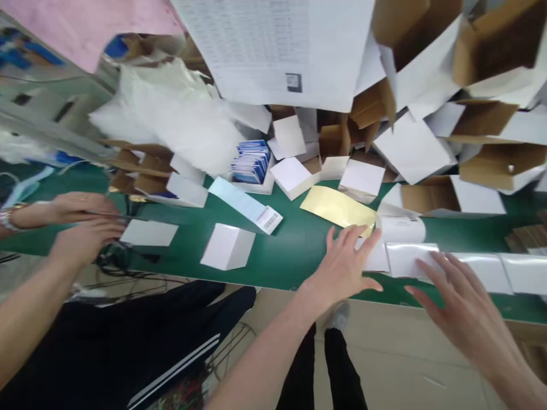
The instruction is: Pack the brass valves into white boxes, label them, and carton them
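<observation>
Left hand [344,265] is spread wide by the yellow strip [335,208], right hand [465,296] loosely open at the row of white boxes [405,259] — can't see either gripping anything. Those boxes sit near the green table's [284,259] front edge — a careless sweep could knock one off, and a dragging finger might crease the strip.

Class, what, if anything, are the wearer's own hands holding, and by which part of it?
Nothing: the left hand is open by the yellow strip, the right hand over white boxes; contact is unclear.
</observation>
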The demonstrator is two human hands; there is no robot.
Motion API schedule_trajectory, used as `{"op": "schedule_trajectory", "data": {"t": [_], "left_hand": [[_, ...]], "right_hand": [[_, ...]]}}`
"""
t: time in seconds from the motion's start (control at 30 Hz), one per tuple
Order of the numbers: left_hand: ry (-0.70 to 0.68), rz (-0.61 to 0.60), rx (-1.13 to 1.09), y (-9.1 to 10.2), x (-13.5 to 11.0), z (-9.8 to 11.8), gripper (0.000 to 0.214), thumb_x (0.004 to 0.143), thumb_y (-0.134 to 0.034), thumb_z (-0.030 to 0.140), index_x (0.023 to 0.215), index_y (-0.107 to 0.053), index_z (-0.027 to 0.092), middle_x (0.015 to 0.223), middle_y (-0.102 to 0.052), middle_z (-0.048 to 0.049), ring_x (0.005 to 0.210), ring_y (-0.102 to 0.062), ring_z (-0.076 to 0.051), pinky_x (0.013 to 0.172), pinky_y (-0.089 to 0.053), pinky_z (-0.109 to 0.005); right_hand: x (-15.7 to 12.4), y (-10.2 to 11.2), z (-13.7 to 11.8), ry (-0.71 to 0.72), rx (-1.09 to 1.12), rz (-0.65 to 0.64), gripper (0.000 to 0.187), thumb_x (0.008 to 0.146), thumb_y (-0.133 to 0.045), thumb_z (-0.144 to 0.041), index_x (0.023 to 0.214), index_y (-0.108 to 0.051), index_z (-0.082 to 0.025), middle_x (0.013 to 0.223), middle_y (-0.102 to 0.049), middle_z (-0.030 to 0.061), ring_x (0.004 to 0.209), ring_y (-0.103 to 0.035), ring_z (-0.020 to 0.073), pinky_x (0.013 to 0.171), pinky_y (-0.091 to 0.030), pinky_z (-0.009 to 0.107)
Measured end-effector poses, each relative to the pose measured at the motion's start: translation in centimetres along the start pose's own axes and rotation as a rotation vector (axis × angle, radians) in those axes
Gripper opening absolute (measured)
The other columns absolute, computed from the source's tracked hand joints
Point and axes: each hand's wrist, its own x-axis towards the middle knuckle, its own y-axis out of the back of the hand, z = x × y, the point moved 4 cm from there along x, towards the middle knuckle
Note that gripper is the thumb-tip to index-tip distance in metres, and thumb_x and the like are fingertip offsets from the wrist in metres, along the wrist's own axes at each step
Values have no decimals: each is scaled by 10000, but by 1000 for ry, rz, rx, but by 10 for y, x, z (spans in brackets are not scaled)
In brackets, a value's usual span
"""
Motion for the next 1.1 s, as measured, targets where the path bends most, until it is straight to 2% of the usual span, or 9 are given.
{"op": "schedule_trajectory", "data": {"t": [0.1, 0.2, 0.3, 0.37, 0.47, 0.57, 0.73, 0.87, 1.1], "left_hand": [[199, 247, 126, 53, -44, -41, 708, 903, -684, 541, 1500, -422, 265, 1555, -468, -134, 1488, -363, -314, 1256, -198, -564], [715, 513, 412, 117, -115, -118, 775, 895, -665, 540, 1498, -408, 126, 1546, -415, -246, 1504, -311, -405, 1221, -247, -598], [1088, 339, 364, 142, -168, -184, 1013, 809, -691, 647, 1536, -323, 45, 1449, -503, -312, 1358, -495, -478, 1084, -423, -595], [1172, 192, 268, 137, -183, -198, 953, 800, -650, 716, 1504, -393, 128, 1353, -612, -246, 1213, -617, -468, 955, -514, -565], [1188, 98, 183, 110, -180, -172, 954, 787, -594, 804, 1497, -388, 200, 1247, -681, -194, 1102, -679, -457, 863, -546, -544], [1121, 67, 71, 73, -158, -122, 991, 813, -512, 844, 1531, -316, 190, 1350, -610, -217, 1107, -679, -455, 818, -561, -541], [1003, 46, -150, 27, -114, -74, 1007, 862, -515, 780, 1615, -149, 220, 1447, -472, -234, 1047, -695, -430, 736, -580, -529], [953, 72, -283, 14, -93, -73, 753, 935, -437, 729, 1522, -350, 266, 1399, -475, -200, 992, -701, -374, 752, -578, -532], [1055, 282, -246, 20, -116, -95, 588, 899, -545, 717, 1162, -524, 191, 1181, -566, -156, 930, -675, -336, 714, -607, -555]], "right_hand": [[3, 12, -20, -91, 75, 43, 618, 903, -704, -490, 1489, -520, -423, 1448, -625, 73, 1347, -576, 395, 1178, -443, 610], [13, 19, -56, -84, 168, 51, 542, 907, -707, -441, 1433, -583, -415, 1352, -687, 46, 1228, -658, 370, 1117, -508, 614], [30, 13, -96, 8, 246, 19, 488, 913, -715, -360, 1391, -620, -373, 1306, -707, 49, 1213, -661, 352, 1081, -540, 606], [44, 5, -120, 61, 281, -9, 463, 917, -719, -306, 1371, -631, -335, 1282, -714, 61, 1215, -655, 340, 1072, -549, 589], [69, -6, -145, 112, 296, -56, 409, 931, -709, -264, 1334, -642, -295, 1242, -725, 70, 1190, -656, 317, 1101, -522, 573], [100, -14, -135, 59, 217, -54, 293, 960, -682, -303, 1251, -674, -272, 1203, -739, 68, 1156, -660, 294, 1106, -503, 527], [145, -8, -20, -416, -266, -129, 454, 1006, -538, -548, 1241, -672, -184, 1145, -750, 152, 1136, -660, 370, 932, -536, 507], [146, 3, 42, -656, -385, -327, 592, 1009, -448, -633, 1272, -645, -140, 1073, -762, 200, 1033, -708, 394, 826, -533, 494], [176, -36, -20, -224, -102, -244, 364, 1002, -569, -465, 1212, -677, -188, 1125, -758, 123, 1072, -684, 316, 926, -521, 433]]}}
